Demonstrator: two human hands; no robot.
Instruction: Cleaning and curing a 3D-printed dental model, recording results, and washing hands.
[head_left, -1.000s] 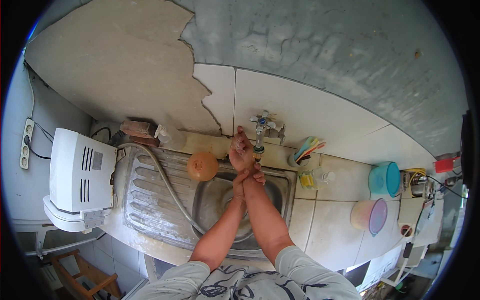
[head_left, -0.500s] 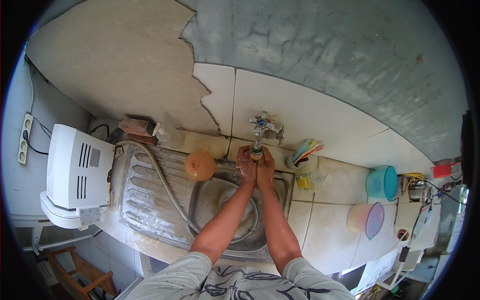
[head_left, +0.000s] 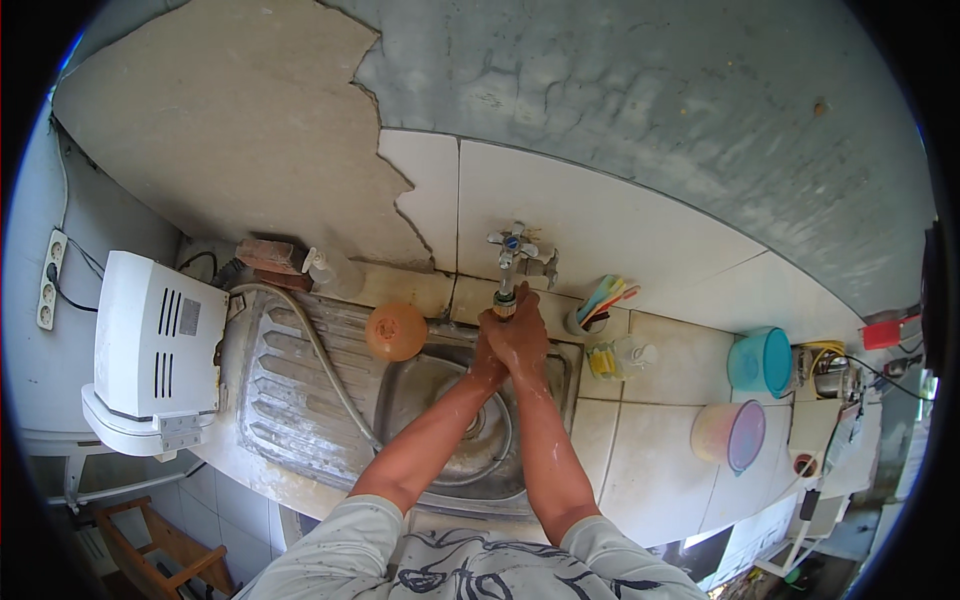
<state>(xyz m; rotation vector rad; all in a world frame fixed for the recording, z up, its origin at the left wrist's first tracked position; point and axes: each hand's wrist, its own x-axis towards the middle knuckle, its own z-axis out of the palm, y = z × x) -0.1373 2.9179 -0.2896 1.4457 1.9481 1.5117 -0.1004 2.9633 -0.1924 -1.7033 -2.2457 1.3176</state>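
Wet hands pressed together, I hold both over the metal sink (head_left: 418,388), right at the mouth of the wall tap (head_left: 508,268). My right hand (head_left: 525,338) lies across my left hand (head_left: 486,358), its fingers wrapped over it. Most of the left hand's fingers are hidden beneath. White specks that look like suds show on the right forearm and hand. Left of the hands, an orange round bowl-like thing (head_left: 396,332) sits at the basin's edge.
A hose (head_left: 325,365) runs over the ribbed drainboard (head_left: 285,400) into the basin. At left stands a white appliance (head_left: 160,340). To the right are a cup of toothbrushes (head_left: 590,318), a clear container with something yellow (head_left: 618,358), a turquoise tub (head_left: 760,362) and a pink-lidded tub (head_left: 730,435).
My hands, side by side at the tap before, have come together and slightly lower. The right hand now crosses over the left.
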